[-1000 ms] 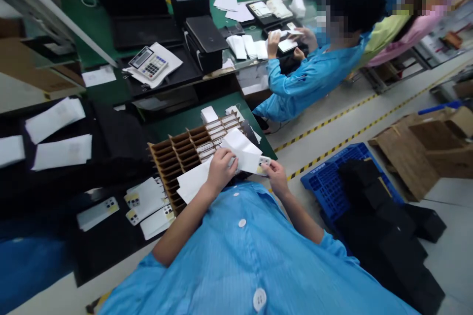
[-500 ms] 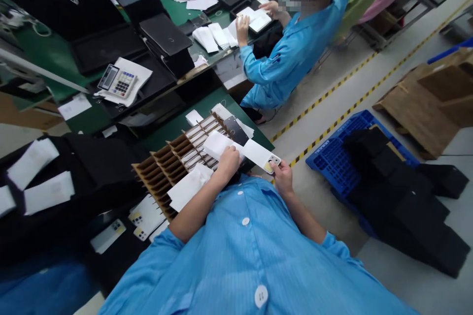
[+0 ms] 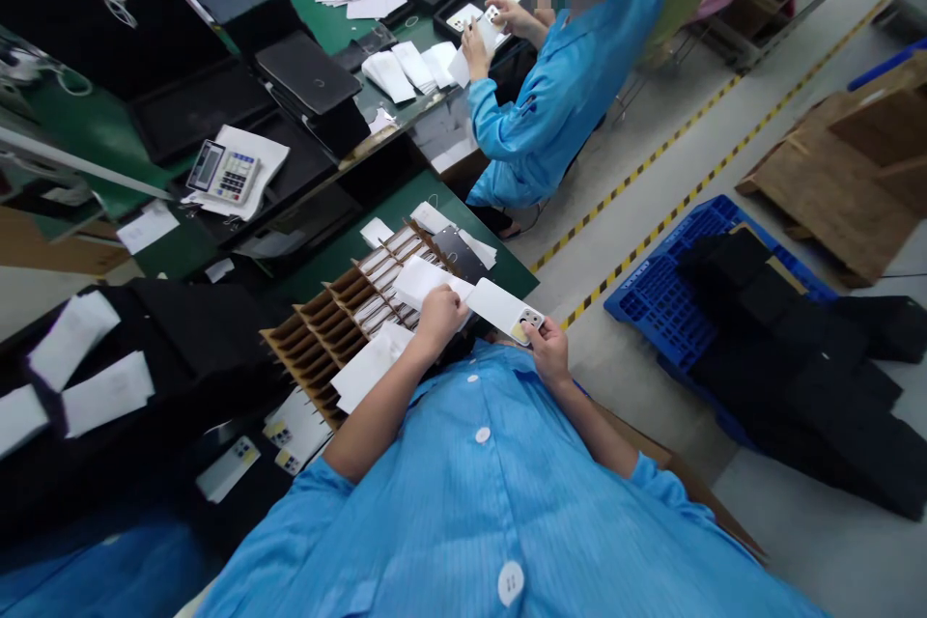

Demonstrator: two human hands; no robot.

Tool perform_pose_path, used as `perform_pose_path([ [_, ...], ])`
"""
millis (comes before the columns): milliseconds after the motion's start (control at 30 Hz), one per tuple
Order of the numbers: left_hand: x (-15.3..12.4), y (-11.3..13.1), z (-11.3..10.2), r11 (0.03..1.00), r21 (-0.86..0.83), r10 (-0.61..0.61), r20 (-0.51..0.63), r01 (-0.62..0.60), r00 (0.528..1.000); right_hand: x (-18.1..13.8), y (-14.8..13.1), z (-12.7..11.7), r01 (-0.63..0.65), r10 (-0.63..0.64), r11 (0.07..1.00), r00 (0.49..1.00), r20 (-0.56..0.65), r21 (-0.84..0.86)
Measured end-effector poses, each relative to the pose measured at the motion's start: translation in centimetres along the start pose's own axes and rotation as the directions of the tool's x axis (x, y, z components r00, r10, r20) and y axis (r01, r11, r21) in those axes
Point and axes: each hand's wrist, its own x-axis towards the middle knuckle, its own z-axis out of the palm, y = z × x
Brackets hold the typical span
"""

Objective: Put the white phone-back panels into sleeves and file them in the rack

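My right hand (image 3: 548,351) pinches a white phone back cover (image 3: 498,303) by its camera end, which has round lens openings and a yellowish patch. The cover's other end lies close to my left hand (image 3: 442,314). The fingers of my left hand are closed at the edge of a white paper sleeve or stack of sleeves (image 3: 420,280); whether they also touch the cover I cannot make out. Beneath them stands a brown cardboard divider box (image 3: 308,340), with thin white pieces filling its far slots. More white sleeves (image 3: 368,367) rest on the box beside my left forearm.
Several similar covers (image 3: 230,468) lie on a dark surface at lower left. A co-worker in blue (image 3: 536,135) handles a cover at the green bench. A calculator (image 3: 224,172) sits on papers. Right, a blue pallet (image 3: 656,285) carries black boxes on the floor.
My hands and the cover keep nearly the same pose, shifting slightly left in view. The co-worker's hands have lifted a cover and tilted it up. The camera view has turned a little.
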Motion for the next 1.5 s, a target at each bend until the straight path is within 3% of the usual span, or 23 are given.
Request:
perform_pose_path([
  [133, -0.4, 0.0, -0.2, 0.997, -0.061, -0.048, -0.058, 0.045, 0.997, -0.7, 0.4, 0.7, -0.005, 0.005, 1.000, 1.000, 0.016, -0.016],
  [367, -1.7, 1.1, 0.6, 0.975, 0.170, 0.161, -0.109, -0.141, 0.981, -0.9, 1.5, 2.3, -0.070, 0.074, 0.997, 0.988, 0.138, -0.038],
  [500, -2.2, 1.1, 0.0, 0.964, 0.206, 0.194, -0.106, -0.169, 0.975, -0.4, 1.6, 3.8, -0.133, 0.123, 0.990, 0.977, 0.177, 0.046],
  [600, -2.4, 1.1, -0.7, 0.968, 0.193, 0.187, -0.130, -0.160, 0.974, -0.3, 1.1, 4.6, -0.200, 0.156, 0.972, 0.939, 0.305, 0.119],
  [733, -3.3, 1.7, -1.2, 0.976, 0.133, 0.193, -0.159, -0.172, 0.968, 0.0, 0.2, 4.8, -0.250, 0.213, 0.968, 0.862, 0.459, 0.021],
  [833, -4.4, 2.6, -1.3, 0.970, 0.103, 0.230, -0.120, -0.219, 0.966, 0.2, 0.2, 4.7, -0.200, 0.201, 0.979, 0.895, 0.399, -0.043],
  [967, -5.1, 2.7, -1.3, 0.951, 0.167, 0.271, -0.049, -0.260, 0.961, 0.9, 0.8, 5.0, -0.154, 0.141, 0.988, 0.922, 0.360, 0.007],
  [1200, -6.0, 2.6, -1.5, 0.930, 0.303, 0.244, -0.090, -0.207, 0.966, 0.3, 1.5, 6.3, -0.040, 0.030, 0.999, 0.952, 0.305, 0.026],
  [1300, -6.4, 3.0, -1.9, 0.925, 0.277, 0.290, -0.075, -0.259, 0.954, 0.3, 1.4, 7.2, -0.045, 0.038, 0.999, 0.941, 0.336, 0.013],
  [1400, -6.7, 2.9, -2.5, 0.943, 0.236, 0.267, -0.111, -0.236, 0.957, 0.7, 1.0, 8.1, -0.065, 0.066, 0.998, 0.924, 0.376, -0.014],
  [1500, -7.3, 2.4, -2.9, 0.953, 0.209, 0.249, -0.129, -0.219, 0.960, 0.6, 0.4, 8.7, -0.136, 0.150, 0.989, 0.865, 0.479, -0.063],
])
